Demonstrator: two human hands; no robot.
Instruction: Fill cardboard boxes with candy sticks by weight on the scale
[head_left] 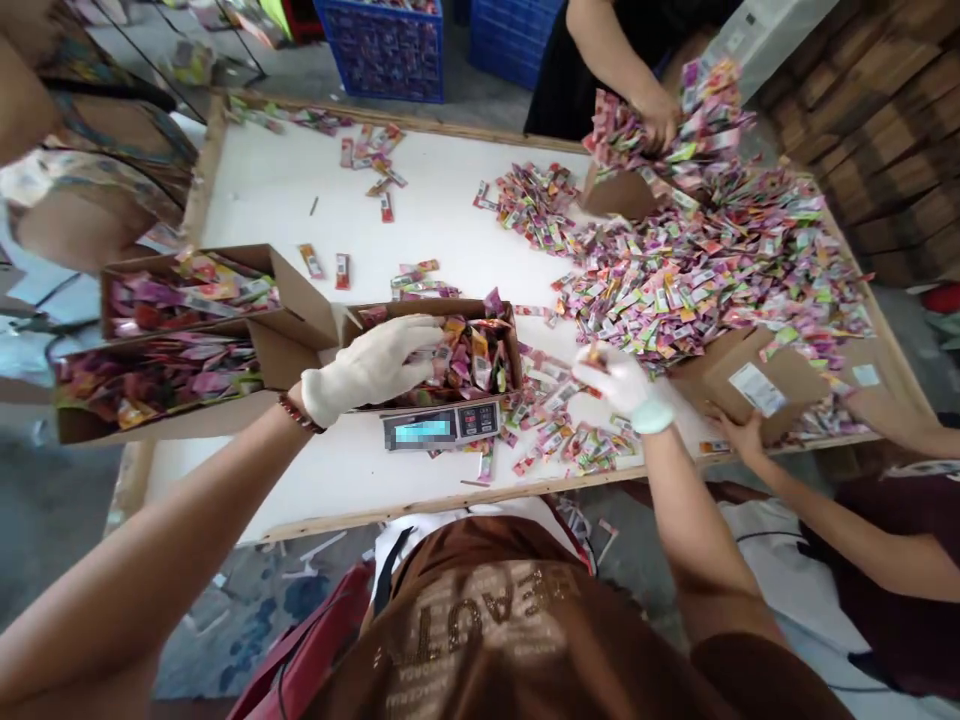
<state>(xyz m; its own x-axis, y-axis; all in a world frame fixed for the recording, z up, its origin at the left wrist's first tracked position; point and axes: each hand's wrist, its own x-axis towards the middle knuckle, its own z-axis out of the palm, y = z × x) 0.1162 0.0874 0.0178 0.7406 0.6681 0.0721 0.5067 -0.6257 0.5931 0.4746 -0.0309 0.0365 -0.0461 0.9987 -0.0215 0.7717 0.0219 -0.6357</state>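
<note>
My left hand [379, 368], in a white glove, lies over the left part of an open cardboard box [515, 350], its fingers stretched out towards the right. Small colourful wrapped packets [480, 352] fill this box. It sits on a digital scale [480, 420] whose lit display faces me. To the right of the box, my gloved right hand [619, 385] is closed around a small wrapped packet, partly hidden by the fingers. Loose packets [559, 395] lie scattered on the white table [277, 200] between the box and this hand.
Two filled cartons [296, 345] stand at the left. A large heap of packets [697, 280] covers the table's right side. Across the table, a person's hand [660, 118] reaches into packets; another person's hand [742, 435] touches a cardboard box [739, 385] at right. Blue crates [390, 50] stand behind.
</note>
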